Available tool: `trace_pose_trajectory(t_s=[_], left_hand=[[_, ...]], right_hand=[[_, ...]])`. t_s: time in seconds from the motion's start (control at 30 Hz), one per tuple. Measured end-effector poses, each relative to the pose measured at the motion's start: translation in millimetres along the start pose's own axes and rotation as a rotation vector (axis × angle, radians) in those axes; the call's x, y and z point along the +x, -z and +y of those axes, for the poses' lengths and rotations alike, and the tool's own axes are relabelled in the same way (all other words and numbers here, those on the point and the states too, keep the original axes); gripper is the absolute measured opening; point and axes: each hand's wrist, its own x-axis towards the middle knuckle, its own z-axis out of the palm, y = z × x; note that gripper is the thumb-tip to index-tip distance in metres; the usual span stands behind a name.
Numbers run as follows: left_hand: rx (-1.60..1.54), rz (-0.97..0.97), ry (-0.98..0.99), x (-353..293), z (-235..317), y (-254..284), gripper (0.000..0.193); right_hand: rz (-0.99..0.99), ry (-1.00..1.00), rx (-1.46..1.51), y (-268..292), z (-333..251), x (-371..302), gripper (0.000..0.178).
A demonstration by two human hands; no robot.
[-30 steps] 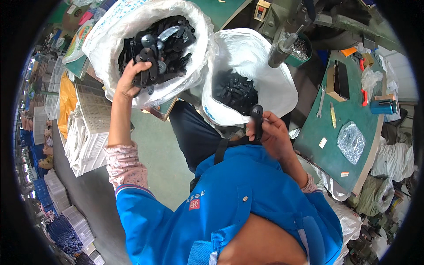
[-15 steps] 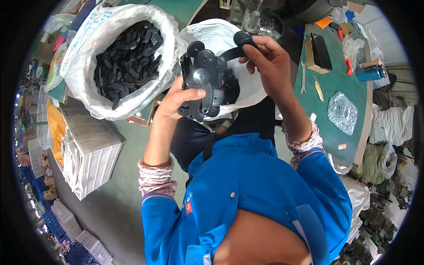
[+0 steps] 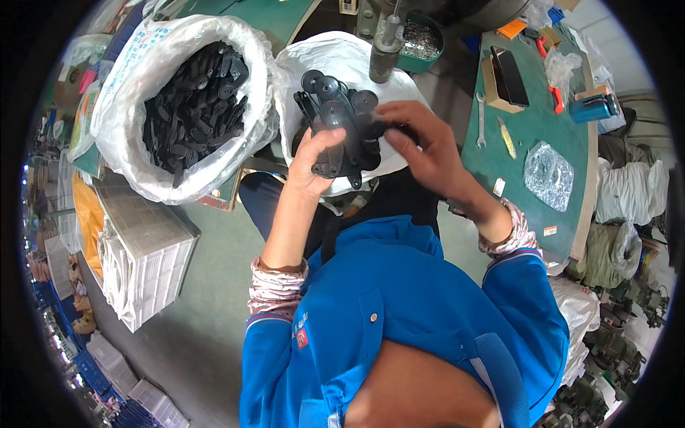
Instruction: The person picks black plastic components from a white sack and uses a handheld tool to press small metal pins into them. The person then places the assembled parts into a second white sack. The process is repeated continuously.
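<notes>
My left hand [image 3: 314, 160] is closed round a bunch of black plastic lever-like parts [image 3: 332, 114], each with a flat arm and a round disc end. The thumb presses across the near side of the bunch. At its right side is my right hand [image 3: 428, 146], thumb and forefinger apart and partly smeared by motion. Dark parts lie right at those fingertips, and whether they grip one is unclear. Both hands are above a white-lined sack [image 3: 296, 64], whose inside is mostly hidden by the bunch.
To the left stands a large white plastic-lined sack [image 3: 260, 135] full of similar black parts [image 3: 193, 107]. A metal machine post [image 3: 385, 53] rises beyond the bunch, beside a green tub of small metal pieces [image 3: 421, 41]. The right-hand green table [image 3: 492, 164] bears a wrench [image 3: 481, 121] and a cutter knife [image 3: 507, 139].
My right hand has come down and inward, bringing the black part it held to the bunch's right side. My left hand and the bunch have shifted slightly right.
</notes>
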Motion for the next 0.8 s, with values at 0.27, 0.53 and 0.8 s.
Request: trace_pose_trajectory(t_s=[0.27,0.53,0.8], left_hand=[[0.142,-0.08,-0.053,-1.6,0.5,-28.3,0.052],[0.215,-0.118,-0.075,0.5,4.8,-20.6,0.058],[0.186,-0.108,-0.015,-2.9,0.0,-32.6,0.052]], right_hand=[[-0.102,-0.523,0.34,19.5,27.5,19.5,0.027],[0.102,-0.419,0.37,57.4,0.0,67.5,0.029],[0.219,-0.41,0.388,64.7,-32.1,126.5,0.026]])
